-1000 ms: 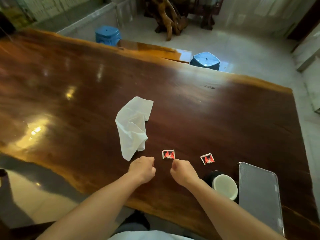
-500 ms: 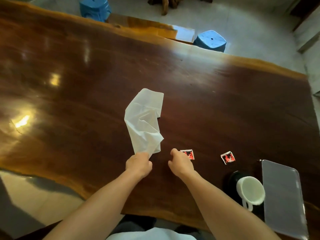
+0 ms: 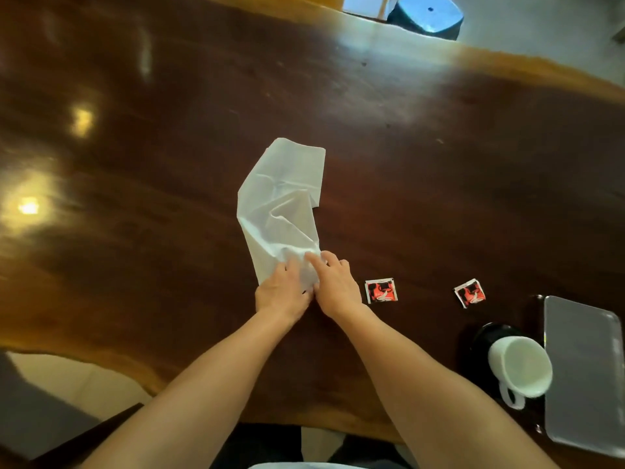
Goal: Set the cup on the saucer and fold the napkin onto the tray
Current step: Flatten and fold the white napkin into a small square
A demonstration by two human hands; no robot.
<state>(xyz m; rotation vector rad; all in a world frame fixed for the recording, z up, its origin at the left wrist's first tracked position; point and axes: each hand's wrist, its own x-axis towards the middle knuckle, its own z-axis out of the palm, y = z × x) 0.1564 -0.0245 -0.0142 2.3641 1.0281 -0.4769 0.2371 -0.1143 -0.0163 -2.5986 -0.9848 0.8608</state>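
One napkin [image 3: 280,211], one cup [image 3: 519,367], one tray [image 3: 585,374], two packets [image 3: 381,290]. Both hands, left hand [image 3: 282,292] and right hand [image 3: 334,286], now pinch the napkin; earlier only the left did.

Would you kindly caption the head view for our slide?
Both hands, left and right, gather the crumpled white napkin; white cup sits on its dark saucer.

Dim warm light; lamp glare on table [image 3: 101,231] at 9 o'clock; daylight at 1 o'clock; soft blur, edges bowed.

One head-worn wide-angle view — looking steeply down, close over the wooden table [image 3: 439,170] — no second view.
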